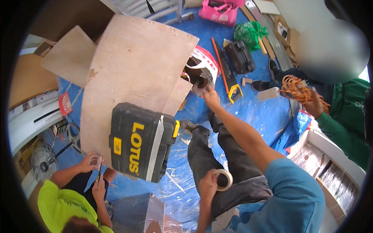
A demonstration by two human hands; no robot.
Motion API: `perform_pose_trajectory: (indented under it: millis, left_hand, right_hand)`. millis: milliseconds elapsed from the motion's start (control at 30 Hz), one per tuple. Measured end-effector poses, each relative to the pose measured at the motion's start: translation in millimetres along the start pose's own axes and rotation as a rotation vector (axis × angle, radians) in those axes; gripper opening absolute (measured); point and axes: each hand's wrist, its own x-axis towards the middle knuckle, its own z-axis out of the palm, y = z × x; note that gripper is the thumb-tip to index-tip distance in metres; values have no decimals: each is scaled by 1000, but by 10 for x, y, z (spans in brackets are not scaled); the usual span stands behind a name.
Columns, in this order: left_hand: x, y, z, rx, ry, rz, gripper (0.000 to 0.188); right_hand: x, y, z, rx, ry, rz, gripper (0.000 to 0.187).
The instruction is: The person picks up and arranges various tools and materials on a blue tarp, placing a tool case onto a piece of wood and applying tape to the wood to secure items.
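My left hand (208,185) grips a roll of masking tape (224,179) low in front of my legs. My right arm stretches forward, and its hand (211,98) has its fingers curled at the near edge of a white and red plastic bag (210,64), seemingly pinching it. Dark items show inside the bag's mouth, but I cannot make them out. Left of the bag lies a large plywood board (128,66). A black tool case (140,141) with yellow lettering and a pale strip rests on the board's near end.
A co-worker in yellow (66,206) handles a small tool at left. Another in green (347,116) holds an orange cord bundle (297,91). A handsaw (227,70), a black case (239,57) and pink (219,13) and green bags (248,35) lie on blue sheeting (248,116).
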Motion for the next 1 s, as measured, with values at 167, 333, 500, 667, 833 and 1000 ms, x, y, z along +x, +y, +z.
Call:
perform_pose_trajectory:
  millis: [167,333,500,667,833,1000]
  left_hand:
    - [100,-124,220,-255,-94,-190,21]
    - [146,-105,209,-477,-108,-508,23]
    - [223,-67,282,-450,-209,-586,26]
    - [241,9,272,-466,-232,-588,28]
    - [176,3,310,-498,-178,-602,28]
    - [179,142,231,-371,-229,-490,27]
  right_hand:
    - [968,995,655,-56,66,556,42]
    - [929,792,978,-79,104,503,38]
    - [1197,1316,896,-11,31,393,35]
    - [1288,1642,897,-202,80,221,36]
    - [872,962,995,-155,130,333,40]
    - [748,375,837,-229,299,275,59]
